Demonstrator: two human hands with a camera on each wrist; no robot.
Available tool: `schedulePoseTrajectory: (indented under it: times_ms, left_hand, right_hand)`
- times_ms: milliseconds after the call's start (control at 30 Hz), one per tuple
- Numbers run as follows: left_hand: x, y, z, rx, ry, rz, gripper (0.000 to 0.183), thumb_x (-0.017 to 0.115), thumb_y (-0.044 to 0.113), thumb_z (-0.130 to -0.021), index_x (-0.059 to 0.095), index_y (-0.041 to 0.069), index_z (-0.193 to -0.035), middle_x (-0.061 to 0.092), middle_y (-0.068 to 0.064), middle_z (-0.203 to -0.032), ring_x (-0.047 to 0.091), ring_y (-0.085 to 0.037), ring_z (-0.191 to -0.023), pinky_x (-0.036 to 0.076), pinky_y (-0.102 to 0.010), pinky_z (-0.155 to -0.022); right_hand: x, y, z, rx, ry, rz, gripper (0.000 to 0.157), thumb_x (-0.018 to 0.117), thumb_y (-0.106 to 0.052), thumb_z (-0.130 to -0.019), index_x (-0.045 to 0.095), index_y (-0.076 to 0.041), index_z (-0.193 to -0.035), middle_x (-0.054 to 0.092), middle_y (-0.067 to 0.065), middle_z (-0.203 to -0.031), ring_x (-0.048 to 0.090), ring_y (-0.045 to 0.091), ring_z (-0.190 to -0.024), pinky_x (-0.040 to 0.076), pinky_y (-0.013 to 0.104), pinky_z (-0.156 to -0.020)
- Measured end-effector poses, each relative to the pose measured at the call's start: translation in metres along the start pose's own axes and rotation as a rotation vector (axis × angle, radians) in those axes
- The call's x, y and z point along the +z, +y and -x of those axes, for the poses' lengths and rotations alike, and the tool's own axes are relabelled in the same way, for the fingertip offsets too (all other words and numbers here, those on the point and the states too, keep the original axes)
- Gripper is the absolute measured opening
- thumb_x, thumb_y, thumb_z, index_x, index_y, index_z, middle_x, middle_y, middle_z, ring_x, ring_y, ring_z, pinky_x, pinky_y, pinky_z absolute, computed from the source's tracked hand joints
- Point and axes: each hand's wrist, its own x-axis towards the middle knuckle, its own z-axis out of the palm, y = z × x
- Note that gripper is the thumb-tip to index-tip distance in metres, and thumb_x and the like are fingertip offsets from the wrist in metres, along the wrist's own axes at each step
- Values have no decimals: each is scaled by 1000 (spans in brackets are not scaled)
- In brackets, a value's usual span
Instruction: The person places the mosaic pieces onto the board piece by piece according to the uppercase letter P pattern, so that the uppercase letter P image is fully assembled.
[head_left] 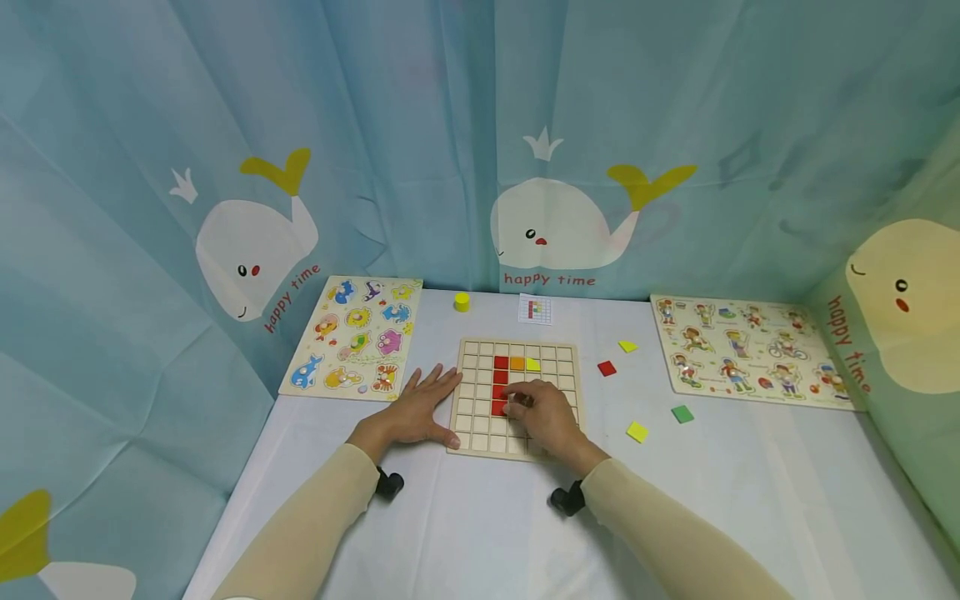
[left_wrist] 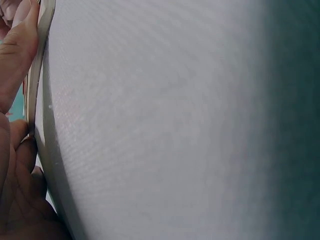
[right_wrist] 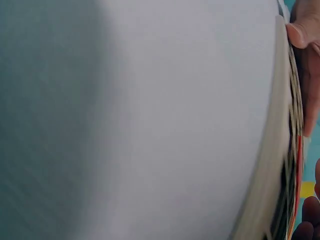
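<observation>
A wooden grid board (head_left: 480, 445) lies flat at the middle of the table. Red square tiles (head_left: 501, 363) form a column in it, with an orange tile (head_left: 517, 363) and a yellow tile (head_left: 533, 365) to the right of the top one. My left hand (head_left: 416, 410) rests with fingers spread, its thumb at the board's lower left edge. Over the board, my right hand (head_left: 551, 417) has its thumb and index finger bent at the lowest red tile (head_left: 498, 409). In the left wrist view the left thumb (left_wrist: 22, 47) lies against the board's edge.
Loose red (head_left: 607, 368), yellow (head_left: 637, 432) and green (head_left: 682, 414) tiles lie right of the board. Behind it are a yellow cylinder (head_left: 462, 302) and a pattern card (head_left: 535, 310). Picture boards lie at left (head_left: 300, 390) and right (head_left: 840, 405). Blue curtains (head_left: 420, 125) enclose the table.
</observation>
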Motion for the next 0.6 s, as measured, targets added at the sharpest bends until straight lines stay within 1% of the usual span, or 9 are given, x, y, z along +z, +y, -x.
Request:
schedulePoseTrajectory:
  times_ms: [167, 333, 433, 600]
  left_hand:
    - [0, 0, 0, -3, 3, 7, 122, 90, 57, -76, 22, 18, -170, 17, 1, -178, 1, -22, -166, -9, -47, -135]
    - [0, -2, -1, -12, -1, 9, 123, 90, 56, -76, 21, 18, -170, 16, 2, -178, 0, -21, -166, -9, -46, -135]
    - [1, -2, -2, -13, -5, 12, 122, 90, 56, -76, 21, 19, -170, 15, 3, -178, -1, -20, -166, -9, -45, -135]
    - [2, -2, -1, -1, 5, 11, 121, 90, 56, -76, 23, 18, -170, 16, 2, -178, 1, -21, -166, -8, -46, -135]
  right_hand:
    - [-10, -1, -3, 32, 3, -62, 28, 76, -15, -97, 77, -13, -125, 69, 3, -106, 59, 20, -92, 52, 31, -78]
    - [-25, 3, -6, 16, 23, -97, 32, 74, -14, -99, 74, -10, -131, 69, 9, -114, 62, 24, -100, 54, 30, -79]
    - [-36, 8, -8, 14, 39, -109, 34, 72, -14, -100, 72, -9, -134, 68, 12, -119, 62, 27, -104, 55, 29, -78]
    - [-58, 21, -12, 18, 72, -107, 37, 70, -15, -102, 69, -7, -138, 67, 18, -128, 61, 30, -109, 54, 26, -77]
